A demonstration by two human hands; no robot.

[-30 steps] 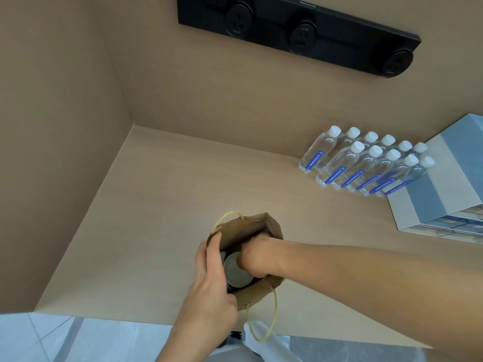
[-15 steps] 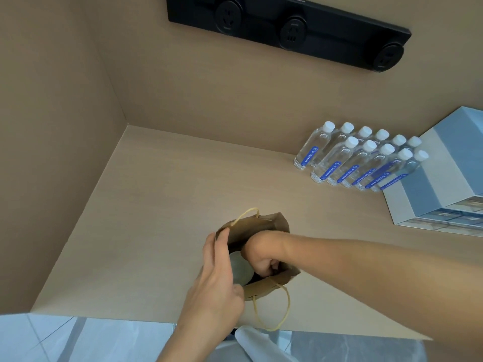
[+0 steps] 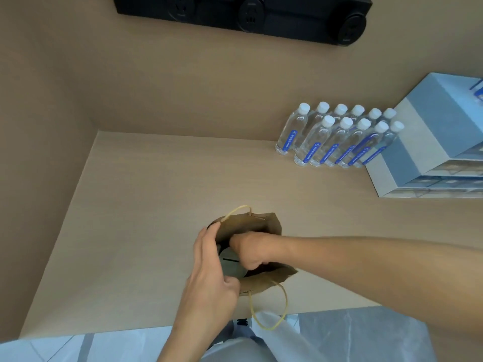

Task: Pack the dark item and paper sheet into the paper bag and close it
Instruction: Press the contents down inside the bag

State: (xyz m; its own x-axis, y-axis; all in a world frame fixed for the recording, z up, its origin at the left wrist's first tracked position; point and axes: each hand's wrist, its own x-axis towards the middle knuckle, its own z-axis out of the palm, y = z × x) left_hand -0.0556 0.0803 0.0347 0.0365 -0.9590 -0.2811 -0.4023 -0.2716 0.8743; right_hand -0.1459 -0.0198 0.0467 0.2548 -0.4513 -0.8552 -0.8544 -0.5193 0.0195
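A brown paper bag [image 3: 264, 282] stands open on the wooden counter [image 3: 146, 210], near its front edge. My left hand [image 3: 209, 275] pinches the bag's left rim and holds the mouth apart. My right hand [image 3: 251, 250] reaches into the mouth from the right, its fingers curled down around the dark item [image 3: 231, 262]. Only that item's round grey top and dark rim show inside the bag. Whether the paper sheet is in there cannot be told.
One yellow cord handle [image 3: 269, 309] hangs over the counter's front edge. Several water bottles [image 3: 337, 137] stand at the back right beside stacked blue-grey boxes [image 3: 428, 142]. A black socket strip [image 3: 243, 11] is on the back wall. A side wall closes off the left.
My right hand has sunk a little deeper into the bag with the item. My left hand has stayed on the left rim, spreading it wider.
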